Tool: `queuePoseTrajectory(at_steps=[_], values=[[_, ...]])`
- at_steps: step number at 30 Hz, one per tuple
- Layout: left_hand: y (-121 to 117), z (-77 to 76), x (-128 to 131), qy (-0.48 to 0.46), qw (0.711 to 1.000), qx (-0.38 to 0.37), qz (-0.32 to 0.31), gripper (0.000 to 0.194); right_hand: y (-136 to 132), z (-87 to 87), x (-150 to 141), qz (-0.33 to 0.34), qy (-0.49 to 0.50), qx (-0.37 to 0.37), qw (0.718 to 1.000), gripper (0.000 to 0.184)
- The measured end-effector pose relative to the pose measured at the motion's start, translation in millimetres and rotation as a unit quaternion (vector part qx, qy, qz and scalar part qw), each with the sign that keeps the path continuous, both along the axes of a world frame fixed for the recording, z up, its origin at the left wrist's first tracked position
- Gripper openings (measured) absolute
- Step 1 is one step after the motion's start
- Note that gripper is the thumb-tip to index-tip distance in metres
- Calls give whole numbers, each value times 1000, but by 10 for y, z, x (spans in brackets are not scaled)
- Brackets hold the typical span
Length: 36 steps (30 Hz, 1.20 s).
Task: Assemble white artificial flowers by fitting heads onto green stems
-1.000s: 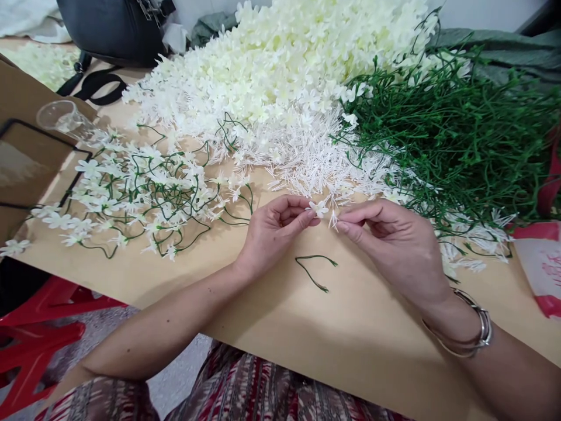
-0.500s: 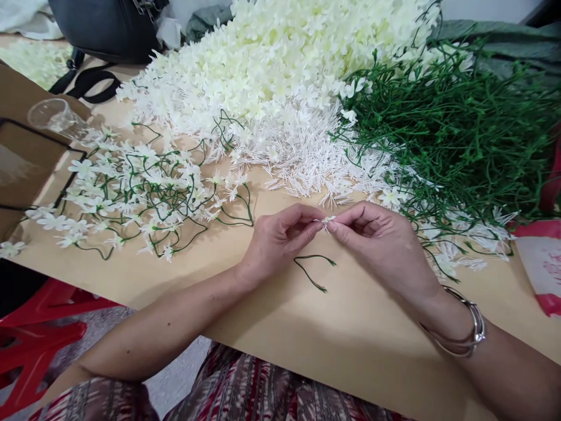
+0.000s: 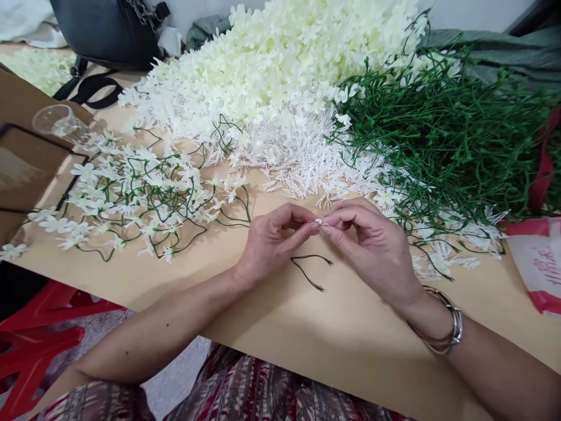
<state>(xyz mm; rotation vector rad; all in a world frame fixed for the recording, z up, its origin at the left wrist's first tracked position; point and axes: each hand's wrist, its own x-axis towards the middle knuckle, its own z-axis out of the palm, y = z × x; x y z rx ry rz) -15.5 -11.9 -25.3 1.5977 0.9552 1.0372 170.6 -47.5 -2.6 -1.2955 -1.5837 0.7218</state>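
Observation:
Above the table's near part, my left hand point(image 3: 274, 242) and my right hand point(image 3: 377, 248) meet, thumb and forefinger of each pinched together. Between the fingertips is a small white artificial flower stamen point(image 3: 319, 221), mostly hidden by the fingers. Just below the hands, a forked green plastic stem point(image 3: 312, 255) lies on the brown tabletop. Beyond them spreads a heap of loose white stamens point(image 3: 302, 158). To the left lie several white flowers on green stems point(image 3: 149, 187), tangled together.
A large pile of cream petals point(image 3: 280, 58) rises at the back, with a mass of green stems point(image 3: 456, 128) at right. A clear plastic cup point(image 3: 56, 123) lies tipped near a cardboard box point(image 3: 26, 158). Also there are a black bag point(image 3: 105, 35) and a red-white packet point(image 3: 539, 257).
My right hand has shifted slightly left, closer to my left hand. Less of the white stamen now shows between the fingertips. The forked green stem stays on the table.

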Motion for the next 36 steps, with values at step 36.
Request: queuePoseTrajectory(at_steps=[36], values=[[1, 60, -72, 345, 833, 370, -225, 22, 212, -74, 341, -57, 173, -81, 980, 14]])
